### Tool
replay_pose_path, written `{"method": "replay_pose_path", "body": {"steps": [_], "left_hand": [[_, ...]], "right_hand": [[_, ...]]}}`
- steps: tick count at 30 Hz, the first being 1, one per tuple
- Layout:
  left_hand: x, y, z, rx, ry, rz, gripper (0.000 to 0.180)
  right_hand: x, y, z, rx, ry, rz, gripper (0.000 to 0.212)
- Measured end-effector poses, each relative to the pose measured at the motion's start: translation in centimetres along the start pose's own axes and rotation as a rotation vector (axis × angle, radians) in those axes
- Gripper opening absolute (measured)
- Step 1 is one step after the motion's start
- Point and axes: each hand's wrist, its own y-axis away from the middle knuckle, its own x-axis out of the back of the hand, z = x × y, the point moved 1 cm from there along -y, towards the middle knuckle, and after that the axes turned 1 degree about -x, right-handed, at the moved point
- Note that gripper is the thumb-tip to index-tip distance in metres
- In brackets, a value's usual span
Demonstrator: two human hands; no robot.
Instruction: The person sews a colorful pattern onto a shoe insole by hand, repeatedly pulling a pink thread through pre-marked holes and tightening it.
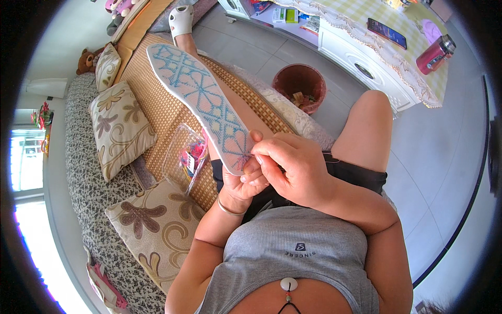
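A white embroidered insole (201,99) with a blue lattice of stitches and pale pink patches slants up and away over my legs. My left hand (241,186), with a bangle at the wrist, grips the insole's near, narrower end. A small patch of darker pink stitches (239,162) shows beside its fingers. Right at that edge, my right hand (293,165) is closed in a pinch. Whatever sits between its fingertips is too small to make out. Under the insole, a clear plastic box (184,159) with colourful thread bundles (194,154) rests on the woven mat.
The woven mat (157,63) covers the sofa seat, with patterned cushions (121,128) on the left. Ahead on the floor stands a reddish waste bin (299,86). A cloth-covered table (361,26) at the far right holds a phone (387,33) and a red flask (435,55).
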Motion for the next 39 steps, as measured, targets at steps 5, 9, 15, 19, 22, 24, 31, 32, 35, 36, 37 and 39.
{"method": "replay_pose_path", "body": {"steps": [5,9,15,19,22,24,31,32,35,36,37,39], "left_hand": [[-0.1,0.0,-0.1,0.009,0.003,-0.019,0.037],[-0.1,0.0,-0.2,0.005,0.005,-0.043,0.037],[0.1,0.2,-0.2,0.008,0.011,-0.013,0.037],[0.2,0.3,-0.2,0.002,0.003,0.023,0.039],[-0.1,0.3,-0.2,-0.04,-0.044,0.082,0.04],[-0.6,0.2,0.1,-0.09,-0.311,0.001,0.034],[-2.4,0.8,-0.7,-0.283,-0.78,0.222,0.014],[-2.7,0.9,-1.0,-0.3,-0.816,0.243,0.014],[-3.1,0.9,-1.2,-0.3,-0.816,0.248,0.015],[-3.1,1.0,-1.3,-0.304,-0.823,0.239,0.015],[-3.1,1.0,-1.3,-0.303,-0.822,0.245,0.015],[-3.3,0.9,-1.4,-0.299,-0.821,0.256,0.015]], "right_hand": [[0.0,0.0,-0.2,0.004,-0.005,0.0,0.014],[-0.1,0.1,-0.2,0.003,-0.011,-0.005,0.014],[0.0,0.1,-0.3,0.005,-0.006,-0.004,0.014],[-0.1,0.2,-0.1,0.008,-0.012,0.001,0.014],[0.1,0.2,-0.1,-0.023,-0.037,-0.016,0.012],[0.5,0.2,0.5,-0.119,-0.097,-0.053,0.01],[1.1,2.0,3.6,-0.661,-0.906,-0.191,0.012],[1.0,2.2,4.2,-0.677,-0.953,-0.222,0.014],[0.8,2.8,4.6,-0.76,-0.986,-0.172,0.016],[0.7,3.0,4.8,-0.762,-0.964,-0.166,0.016],[0.7,3.2,5.0,-0.763,-0.942,-0.16,0.016],[0.5,3.5,5.4,-0.756,-0.924,-0.145,0.016]]}}
